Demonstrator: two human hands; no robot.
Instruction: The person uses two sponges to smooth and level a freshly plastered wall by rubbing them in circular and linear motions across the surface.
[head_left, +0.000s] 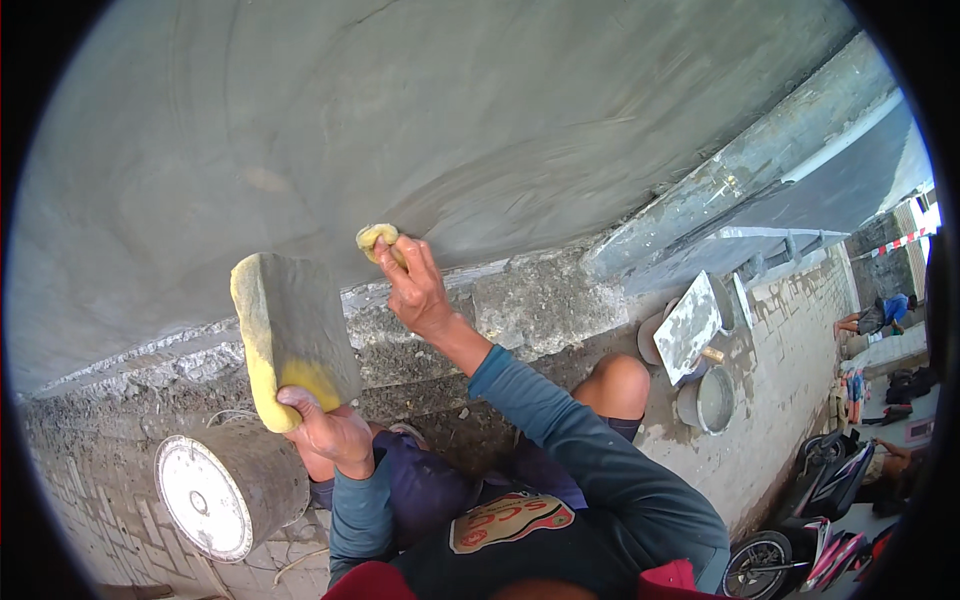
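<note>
My left hand [332, 432] grips the lower end of a large yellow foam sponge [310, 325], its broad face coated with grey cement. The thumb presses on the bare yellow corner. Higher up, my right hand [418, 290] pinches a small yellow sponge piece [378, 238] between thumb and fingers. That piece is at the lower part of a smooth grey plastered wall [300, 130]; whether it touches the surface I cannot tell. Curved trowel or wiping marks run across the plaster above my right hand.
A cement-stained bucket [240, 488] stands left of my legs. To the right are a grey-smeared board [688, 325] and a round tub [714, 400]. A rough concrete ledge [545, 300] runs along the wall's foot. Motorbikes [800, 530] and a bent-over person [880, 316] are farther right.
</note>
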